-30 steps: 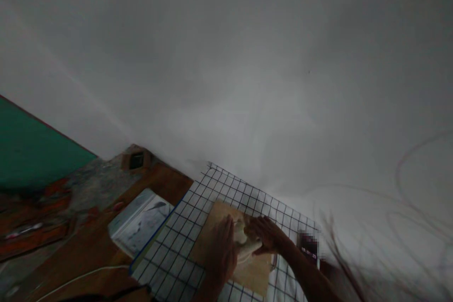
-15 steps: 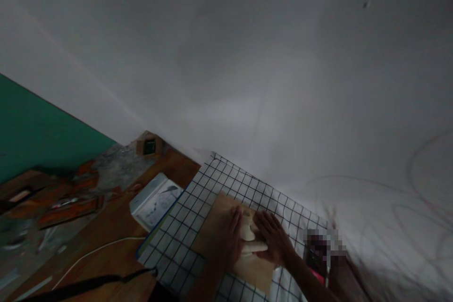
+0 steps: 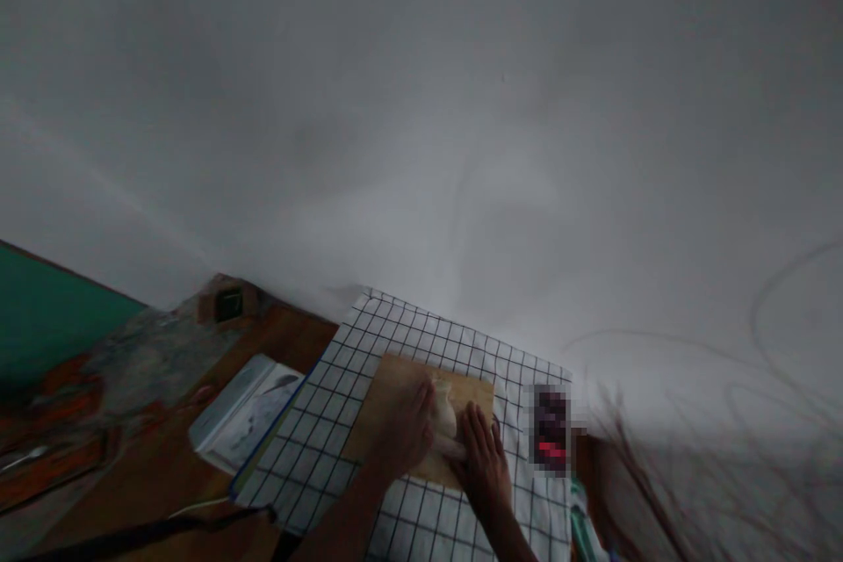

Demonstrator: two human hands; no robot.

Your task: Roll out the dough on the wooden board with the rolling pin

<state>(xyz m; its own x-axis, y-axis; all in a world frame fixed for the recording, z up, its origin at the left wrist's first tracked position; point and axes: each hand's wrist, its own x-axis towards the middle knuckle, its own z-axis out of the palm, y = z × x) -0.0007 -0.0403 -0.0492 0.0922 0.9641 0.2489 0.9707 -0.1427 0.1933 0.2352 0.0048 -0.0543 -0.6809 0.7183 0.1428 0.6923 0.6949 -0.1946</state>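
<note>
On a light brown wooden board (image 3: 375, 404) lies a flat piece of pale dough (image 3: 443, 408). Just nearer to me, a pale rod (image 3: 450, 447) that looks like a rolling pin spans the gap between my hands. My left hand (image 3: 412, 432) rests over its left end, fingers stretched out and reaching beside the dough. Over the right end lies my right hand (image 3: 484, 457), its fingers extended across the board. Both palms hide the ends of the rod. Under the board spreads a white cloth with a black grid (image 3: 316, 435).
A flat pale box with a picture on it (image 3: 254, 411) lies left of the cloth on the brown wooden surface (image 3: 290, 329). Farther back sits a small box with a dark opening (image 3: 229, 304). A pixelated dark and red patch (image 3: 550, 430) stands at right. Behind rises a white wall (image 3: 461, 105).
The view has shifted, so the board and cloth appear farther left. My right hand has turned, its fingers pointing more away from me. Both hands stay over the rod.
</note>
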